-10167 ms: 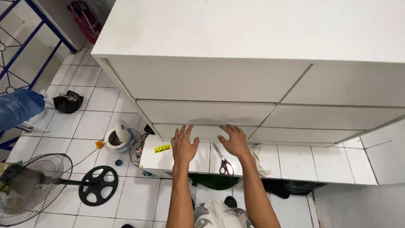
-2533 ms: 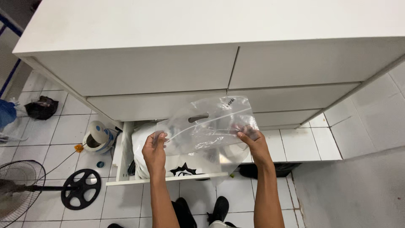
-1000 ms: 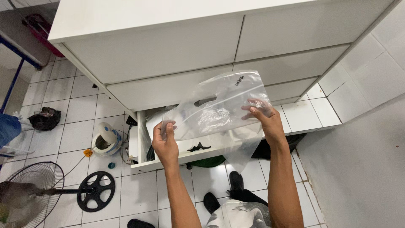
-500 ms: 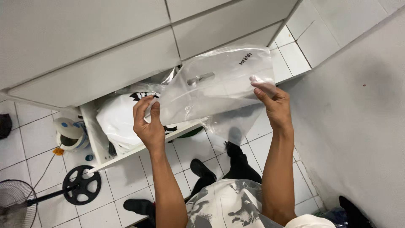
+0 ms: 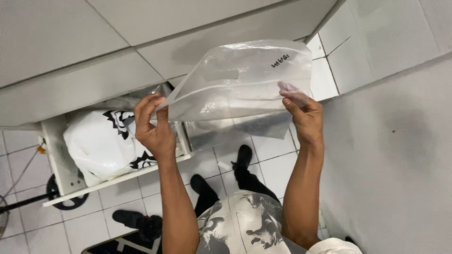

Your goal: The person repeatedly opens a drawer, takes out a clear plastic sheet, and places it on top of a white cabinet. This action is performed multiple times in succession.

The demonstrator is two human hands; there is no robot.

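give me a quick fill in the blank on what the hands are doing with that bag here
1. Both hands, the left hand and the right hand, hold up a clear ____ bag.
2. Below the bag, the bottom drawer of the white cabinet stands ____.
3. Inside that drawer lies a white bag with ____ print.
4. The floor is covered in white ____.

Missing words: plastic; open; black; tiles

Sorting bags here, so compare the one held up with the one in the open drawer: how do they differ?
The clear bag is see-through, flat and seemingly empty, stretched between the left hand and right hand. The white bag is opaque, bulging, black-printed, resting in the drawer. Both look plastic.
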